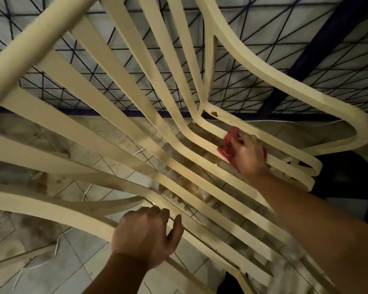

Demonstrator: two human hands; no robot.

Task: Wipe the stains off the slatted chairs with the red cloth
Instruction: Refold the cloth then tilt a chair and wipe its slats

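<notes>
Quick one from us: our right hand (249,154) is closed around the crumpled red cloth (227,143), pressing it onto a seat slat at the right of the frame, just below the back corner of the cream plastic slatted chair (36,43). Our left hand (147,234) has its fingers curled over the chair's edge at the bottom centre, steadying it. Stuff that could bite us: the chair looks tipped, so a hard scrub could twist it out of that one-handed hold. The slat gaps are narrow, so the cloth or a fingertip could snag or slip through. The small brown stain (215,113) sits up in the corner joint, apart from the cloth and easy to miss. There's also a thin white cable (55,247) on the grubby tiled floor (83,264), which a chair leg could catch if we drag it. Behind is a dark blue wire grid (263,24). Brands or writing: we can't see any, nothing readable anywhere.
</notes>
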